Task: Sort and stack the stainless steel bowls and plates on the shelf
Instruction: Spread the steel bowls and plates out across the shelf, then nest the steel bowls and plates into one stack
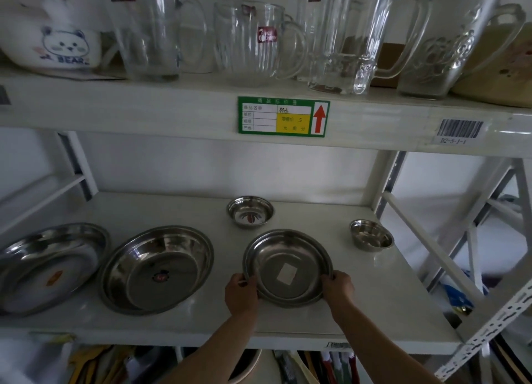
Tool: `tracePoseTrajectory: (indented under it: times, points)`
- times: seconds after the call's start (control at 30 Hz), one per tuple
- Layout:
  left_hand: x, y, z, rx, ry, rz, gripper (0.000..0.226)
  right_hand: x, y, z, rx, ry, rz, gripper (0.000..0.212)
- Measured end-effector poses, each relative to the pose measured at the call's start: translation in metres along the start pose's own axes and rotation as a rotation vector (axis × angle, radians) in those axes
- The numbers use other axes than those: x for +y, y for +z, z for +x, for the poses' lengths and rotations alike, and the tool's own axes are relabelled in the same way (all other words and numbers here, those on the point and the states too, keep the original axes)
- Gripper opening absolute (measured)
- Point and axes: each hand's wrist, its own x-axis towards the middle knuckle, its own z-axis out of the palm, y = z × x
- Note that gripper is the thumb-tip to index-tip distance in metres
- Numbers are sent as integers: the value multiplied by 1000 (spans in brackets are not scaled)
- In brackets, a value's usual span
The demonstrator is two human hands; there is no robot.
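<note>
Between both hands (pixel 241 294), steel plate (pixel 288 268)

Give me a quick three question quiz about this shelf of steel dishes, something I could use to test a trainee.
1. True or false: both hands grip the plate with the white sticker.
2. How many small bowls stand on the shelf behind that plate?
A. one B. two C. four
3. Fill in: the plate nearest the left edge carries an ______ sticker.

Key:
1. True: the left hand holds its left rim, the right hand its right rim.
2. B: the middle small bowl and the right small bowl.
3. Orange, on the far-left plate; the large plate beside it has a dark one.
</note>
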Motion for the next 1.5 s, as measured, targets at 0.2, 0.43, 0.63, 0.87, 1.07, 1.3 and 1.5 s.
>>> tracePoseTrajectory:
  times: [0.2, 0.43, 0.63, 0.87, 1.07, 1.3, 1.5]
  points:
    - [-1, -28, 2, 66, -40, -141, 15, -7, 23, -13, -66, -12, -5, 14]
    - [-8, -48, 2, 74, -98, -197, 8, -5, 38, -26, -89, -8, -14, 16]
    - [-14, -55, 0, 68, -121, -225, 5, 2, 44, -35, -97, 12, -18, 15]
    - [-13, -57, -2, 55, -108, -193, 14, 6, 42, -33, -158, 16, -38, 18]
    - [-14, -60, -4, 80, -97, -159, 27, 1, 35, -34, -186, 12, -65, 29]
    - [-15, -66, -7, 131, -28, -9, 32, -12, 16, -36, -175, -11, -14, 44]
    - [14, -57, -31, 133, 75, -52, 24, -15, -8, -34, -100, -35, -14, 49]
